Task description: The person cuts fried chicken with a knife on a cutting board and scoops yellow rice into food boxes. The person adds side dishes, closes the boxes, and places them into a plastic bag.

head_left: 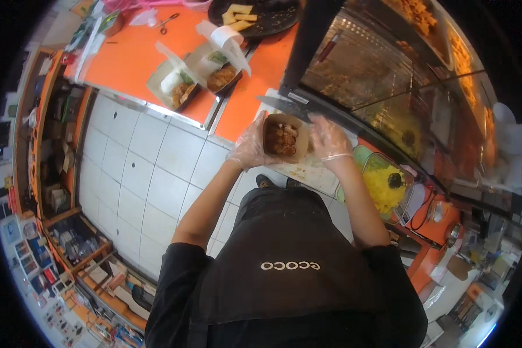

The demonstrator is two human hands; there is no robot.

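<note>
Box [282,138] of browned food is held between both gloved hands above table [255,87] edge: left hand [250,146] cupped on its left wall, right hand [329,138] curled on right; equidistant, opening upward.

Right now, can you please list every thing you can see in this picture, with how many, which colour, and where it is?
brown cardboard food box with fried pieces: 1, brown, held between both hands over the counter edge
open paper meal boxes with food: 2, pale with brown and white food, on the orange counter
round black tray with yellow sticks: 1, black, top of the counter
scissors: 1, dark, near the top of the counter
glass display case with fried food: 1, dark frame, upper right
clear container of yellow food: 1, yellow inside, right of the person
white tiled floor: 1, white, left
black apron: 1, black, on the person
left hand: 1, clear glove, on the box's left side
right hand: 1, clear glove, on the box's right side
</note>
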